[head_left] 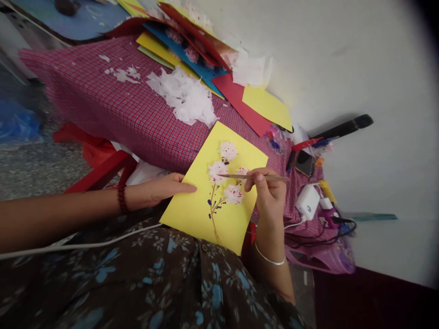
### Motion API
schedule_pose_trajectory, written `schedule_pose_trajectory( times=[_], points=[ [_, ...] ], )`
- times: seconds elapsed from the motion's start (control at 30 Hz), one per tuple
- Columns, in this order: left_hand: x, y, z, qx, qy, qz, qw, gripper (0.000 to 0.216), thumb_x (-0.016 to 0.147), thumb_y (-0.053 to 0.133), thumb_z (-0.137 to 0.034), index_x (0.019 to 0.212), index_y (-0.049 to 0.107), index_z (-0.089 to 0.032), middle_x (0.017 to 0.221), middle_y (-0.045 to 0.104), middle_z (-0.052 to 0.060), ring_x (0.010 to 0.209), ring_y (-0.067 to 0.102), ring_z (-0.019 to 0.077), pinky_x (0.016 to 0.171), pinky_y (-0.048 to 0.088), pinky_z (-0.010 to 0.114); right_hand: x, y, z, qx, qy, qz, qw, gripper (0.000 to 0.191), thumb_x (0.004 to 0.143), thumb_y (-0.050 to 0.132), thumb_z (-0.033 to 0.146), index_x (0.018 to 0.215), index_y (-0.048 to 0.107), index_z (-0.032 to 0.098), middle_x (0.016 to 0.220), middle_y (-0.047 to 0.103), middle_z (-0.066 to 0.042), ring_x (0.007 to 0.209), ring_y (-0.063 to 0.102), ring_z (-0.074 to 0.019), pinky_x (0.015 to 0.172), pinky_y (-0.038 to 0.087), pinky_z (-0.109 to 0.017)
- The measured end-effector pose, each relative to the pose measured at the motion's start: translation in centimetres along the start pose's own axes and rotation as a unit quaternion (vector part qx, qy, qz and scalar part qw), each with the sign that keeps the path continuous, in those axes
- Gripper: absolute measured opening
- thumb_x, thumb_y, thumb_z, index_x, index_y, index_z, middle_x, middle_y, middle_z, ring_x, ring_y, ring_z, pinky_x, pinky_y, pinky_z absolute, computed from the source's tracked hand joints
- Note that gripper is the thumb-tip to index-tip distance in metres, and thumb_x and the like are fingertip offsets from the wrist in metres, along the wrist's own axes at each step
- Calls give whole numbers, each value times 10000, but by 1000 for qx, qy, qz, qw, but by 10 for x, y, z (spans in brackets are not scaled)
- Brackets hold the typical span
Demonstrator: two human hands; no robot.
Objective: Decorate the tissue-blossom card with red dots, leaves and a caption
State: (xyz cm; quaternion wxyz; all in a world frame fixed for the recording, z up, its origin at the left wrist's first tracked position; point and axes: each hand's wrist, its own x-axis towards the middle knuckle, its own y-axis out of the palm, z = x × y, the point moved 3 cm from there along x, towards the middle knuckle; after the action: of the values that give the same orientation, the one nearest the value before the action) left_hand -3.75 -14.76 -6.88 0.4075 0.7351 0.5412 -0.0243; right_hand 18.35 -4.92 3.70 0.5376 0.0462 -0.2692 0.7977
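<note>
A yellow card (199, 210) lies at the near edge of the red checked tablecloth (113, 109). On it are several white tissue flowers (217, 170) with red dots, a brown painted stem and blue leaves. My left hand (161, 188) lies flat on the card's left edge, fingers stretched out. My right hand (269, 192) is closed in a pinch on a thin paintbrush (255, 177). The brush tip touches the left tissue flower.
Torn white tissue (187, 96) is heaped on the cloth. Stacked red, blue and yellow card sheets (206, 64) lie at the back. A white charger (307, 202), cables, a phone (303, 162) and pens sit at the right end by the white wall. A red bag (99, 160) hangs at the left.
</note>
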Motion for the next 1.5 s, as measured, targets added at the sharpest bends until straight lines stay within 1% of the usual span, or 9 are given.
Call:
schedule_pose_trajectory(
  times=[0.17,0.37,0.53,0.73,0.97,1.17,1.37,1.43,1.5],
  points=[
    [0,0,-2,4,-3,-12,1000,309,727,822,-344,951,790,-134,928,795,133,797,765,252,783,601,320,1,-2,-1,-31,7,5,999,260,945,583,425,846,672,201,579,611,20,516,575,-125,538,469,-282],
    [1,0,-1,9,-2,-9,1000,310,738,811,-351,964,789,-141,945,795,130,815,765,255,788,598,323,0,-6,4,0,-11,-22,1000,220,948,589,381,850,670,201,565,605,29,494,567,-117,528,452,-272],
    [1,0,-1,11,-2,-9,1000,287,747,803,-340,947,789,-136,952,794,129,804,764,250,795,595,320,0,-1,-2,-27,4,7,1000,241,951,577,405,861,669,200,581,611,25,514,569,-119,539,461,-275],
    [-1,1,-2,0,-4,2,1000,263,765,791,-324,952,787,-139,986,789,133,779,766,240,768,599,304,-1,-3,2,-13,-11,-10,1000,212,953,582,378,862,671,208,578,605,28,510,570,-119,538,455,-274],
    [2,-1,0,0,4,3,1000,261,774,788,-323,954,791,-135,958,791,136,760,767,240,735,602,292,-2,4,2,-41,-6,21,999,241,952,574,401,862,678,202,601,614,17,529,573,-123,555,471,-285],
    [0,0,0,-2,-5,-2,1000,290,760,797,-321,977,790,-128,945,791,139,756,767,242,745,603,301,-3,1,4,-3,-18,-8,1000,196,954,582,365,871,673,212,583,608,29,508,571,-117,539,461,-274],
    [0,0,-1,10,1,-4,1000,266,772,785,-319,967,790,-137,996,787,128,771,768,238,749,597,286,-5,11,3,-32,1,53,998,252,951,573,414,879,689,203,599,616,13,518,574,-126,531,468,-279],
    [0,0,-1,12,6,-2,1000,263,774,783,-319,969,790,-141,966,792,124,758,766,229,759,597,287,-4,11,1,-42,2,51,998,261,951,571,420,876,691,200,607,621,11,526,577,-125,526,463,-273],
    [0,-1,0,15,6,-4,1000,268,769,787,-320,973,791,-146,936,795,120,745,762,223,767,597,290,-4,9,1,-47,0,31,998,259,952,572,418,874,690,201,608,622,12,532,580,-126,539,468,-274]
  ],
)
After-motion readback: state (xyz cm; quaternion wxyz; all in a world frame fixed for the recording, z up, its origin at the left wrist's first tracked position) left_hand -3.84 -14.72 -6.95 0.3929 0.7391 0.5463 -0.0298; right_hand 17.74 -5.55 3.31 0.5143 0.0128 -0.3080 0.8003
